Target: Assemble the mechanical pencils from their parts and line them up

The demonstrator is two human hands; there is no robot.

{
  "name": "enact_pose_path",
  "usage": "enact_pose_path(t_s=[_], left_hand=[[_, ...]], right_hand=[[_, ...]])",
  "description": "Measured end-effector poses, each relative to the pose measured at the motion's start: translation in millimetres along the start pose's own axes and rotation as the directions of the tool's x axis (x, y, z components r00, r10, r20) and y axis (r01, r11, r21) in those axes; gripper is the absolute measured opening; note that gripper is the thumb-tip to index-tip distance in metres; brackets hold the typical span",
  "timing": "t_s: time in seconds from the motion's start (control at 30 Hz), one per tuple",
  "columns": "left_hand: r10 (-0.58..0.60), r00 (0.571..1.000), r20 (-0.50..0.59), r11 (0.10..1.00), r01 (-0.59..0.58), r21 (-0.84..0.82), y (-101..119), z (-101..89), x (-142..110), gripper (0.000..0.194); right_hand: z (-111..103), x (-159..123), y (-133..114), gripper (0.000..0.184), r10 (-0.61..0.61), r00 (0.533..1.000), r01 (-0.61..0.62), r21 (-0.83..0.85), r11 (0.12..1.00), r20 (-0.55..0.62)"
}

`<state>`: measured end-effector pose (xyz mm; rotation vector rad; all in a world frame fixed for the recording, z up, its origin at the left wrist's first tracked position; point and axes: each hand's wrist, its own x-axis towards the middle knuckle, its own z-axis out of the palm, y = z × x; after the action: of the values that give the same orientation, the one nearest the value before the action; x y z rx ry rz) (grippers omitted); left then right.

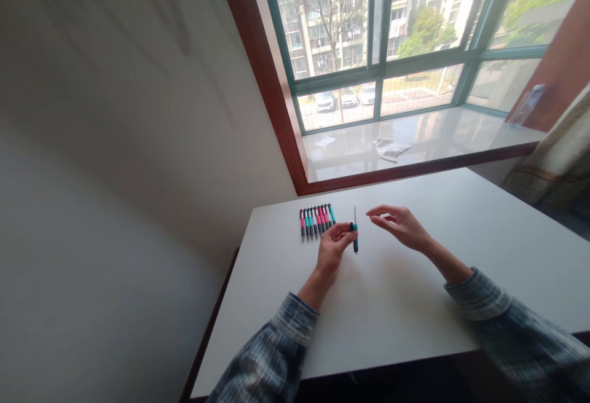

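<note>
We see our left hand [332, 249] closed narrowly on a teal-and-black pen [355, 237], its fingertips [346, 230] pinching the black section while the teal barrel runs downward and a thin metal rod, probably the refill [354, 214], stands up from the top. The pen is upright over the white table [391, 305], just right of a row of pens, though we cannot tell whether its lower end touches the surface. Our right hand [399, 225] is open wide, its fingers loosely curled, near the pen but not touching it. To hold a pen like this well, we should keep the pinch on the firm black part, keep the pen steady and near vertical, and keep our fingers off the thin rod so it does not bend. About ten pens [316, 222] with pink or teal barrels and black parts lie side by side, and no brand, label or writing can be read on them. Beyond the table, a white cloth [391, 148] and a sheet of paper [325, 141] lie on the window sill [442, 145]
</note>
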<state>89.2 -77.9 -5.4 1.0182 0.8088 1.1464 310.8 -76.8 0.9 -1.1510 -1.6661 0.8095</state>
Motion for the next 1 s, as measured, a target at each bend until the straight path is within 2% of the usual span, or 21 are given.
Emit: enact_pose_path(t_s=[0.1, 0.17, 0.3, 0.5, 0.6, 0.73, 0.9, 1.0], left_hand=[[0.032, 0.998, -0.049, 0.996, -0.035, -0.079, 0, -3.8, 3, 0.034], [0.041, 0.997, -0.063, 0.995, -0.047, -0.094, -1, -5.2, 3, 0.034], [0.056, 0.996, -0.063, 0.998, -0.056, -0.002, -4, -4.0, 3, 0.032], [0.009, 0.998, -0.058, 0.999, -0.006, 0.053, -7, -4.1, 1, 0.033], [-0.024, 0.998, -0.062, 0.998, 0.027, 0.049, -7, -6.0, 1, 0.034], [-0.094, 0.995, -0.038, 0.995, 0.095, 0.036, -9, -7.0, 1, 0.035], [-0.144, 0.989, 0.033, 0.989, 0.143, 0.046, -12, -4.9, 1, 0.038], [-0.164, 0.984, 0.064, 0.986, 0.162, 0.039, -11, -3.4, 0, 0.039]], right_hand=[[-23, -2, 15, 0.027, -0.015, 1.000, 0.008, -0.324, 0.946, -0.017], [-37, -7, 25, 0.024, 0.027, 1.000, -0.026, -0.459, 0.888, -0.004], [-50, -17, 36, 0.023, 0.141, 0.990, -0.110, -0.583, 0.805, 0.007], [-38, -21, 39, 0.016, 0.190, 0.978, -0.083, -0.676, 0.732, 0.085], [-34, -21, 40, 0.017, 0.148, 0.980, -0.019, -0.682, 0.731, 0.131], [-42, -14, 42, 0.016, 0.066, 0.975, 0.073, -0.586, 0.807, 0.213], [-56, 15, 47, 0.024, 0.081, 0.980, -0.009, -0.368, 0.930, 0.182], [-54, 33, 54, 0.032, 0.063, 0.985, -0.027, -0.210, 0.977, 0.162]])
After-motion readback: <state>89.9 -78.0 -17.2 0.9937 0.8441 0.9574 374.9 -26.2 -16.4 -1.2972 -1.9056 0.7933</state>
